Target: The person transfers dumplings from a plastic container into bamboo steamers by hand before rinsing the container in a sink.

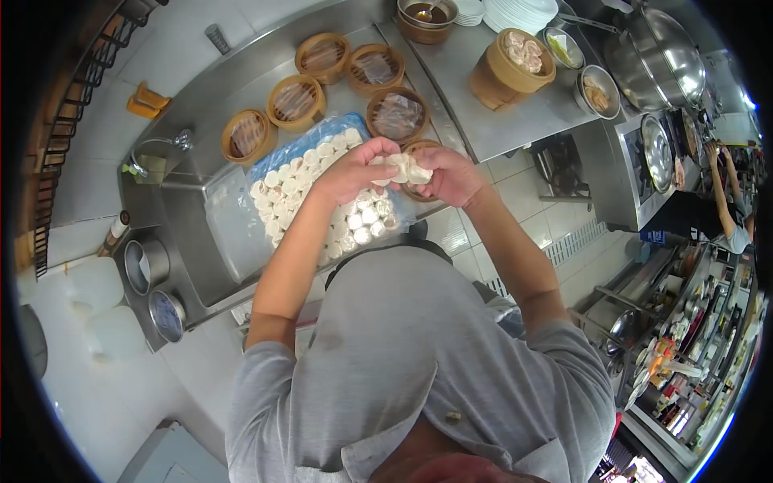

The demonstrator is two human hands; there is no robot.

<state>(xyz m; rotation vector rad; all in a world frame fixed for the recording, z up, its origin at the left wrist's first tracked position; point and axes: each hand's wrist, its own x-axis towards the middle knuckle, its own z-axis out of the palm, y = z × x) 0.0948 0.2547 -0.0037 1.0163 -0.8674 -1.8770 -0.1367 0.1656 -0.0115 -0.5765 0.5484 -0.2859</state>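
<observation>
Small white dumplings point(403, 168), clumped together, are held between my two hands above the near right part of a tray. My left hand point(357, 171) pinches the clump from the left with thumb and fingers. From the right, my right hand point(453, 176) grips the other end, its fingers curled round it. Below lie rows of white dumplings point(302, 189) packed close on blue plastic film point(320, 131). Partly hidden behind my right hand is a bamboo steamer point(422, 146).
Several bamboo steamers point(322, 56) with lined bases stand behind the dumplings. A sink point(193, 193) with a tap point(183, 140) is at left. On the right counter stand a tall steamer point(501, 79) with food, bowls point(597, 92) and plates point(515, 11). Another person's arms point(722, 189) show far right.
</observation>
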